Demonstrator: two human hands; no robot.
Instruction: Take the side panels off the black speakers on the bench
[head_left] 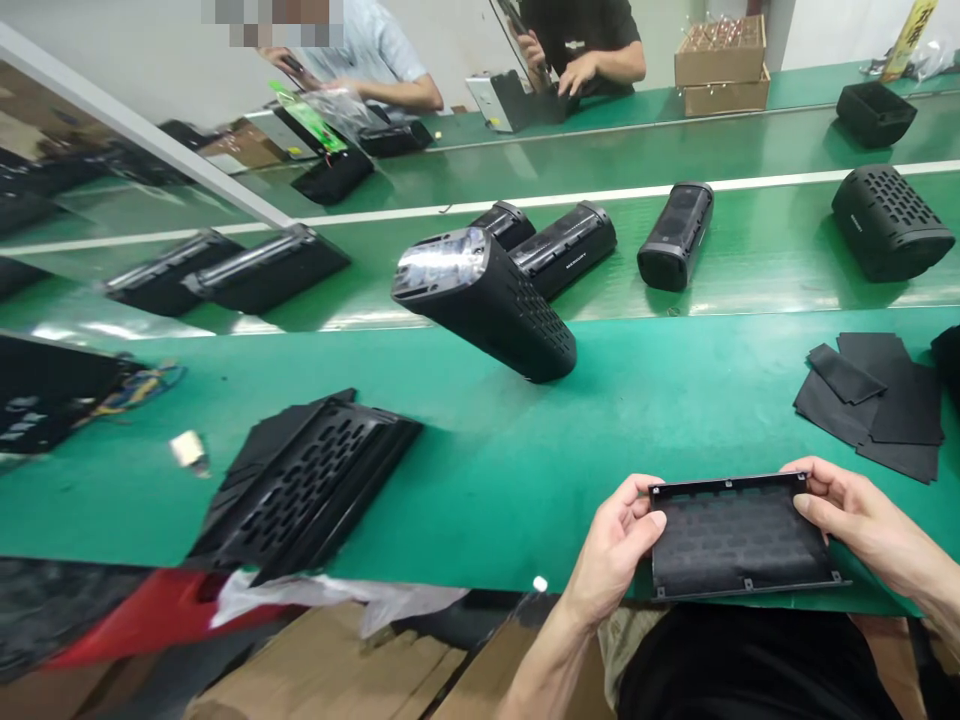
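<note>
Both my hands hold a flat black rectangular grille panel (pixel 739 540) over the near edge of the green table (pixel 525 460). My left hand (pixel 619 545) grips its left end, thumb on top. At the panel's right end, my right hand (pixel 855 515) pinches the upper corner. The panel's inner face is covered with dark fabric. A pile of black fabric pieces (pixel 874 400) lies to the right of my hands. A black speaker body (pixel 487 300) lies tilted on the table ahead of me.
A stack of black perforated grille panels (pixel 307 485) lies at the left. Several black speakers (pixel 675 235) lie on the conveyor belt beyond. Two people work across the belt. Cardboard boxes (pixel 720 60) stand at the back right. Cardboard and plastic wrap sit below the table edge.
</note>
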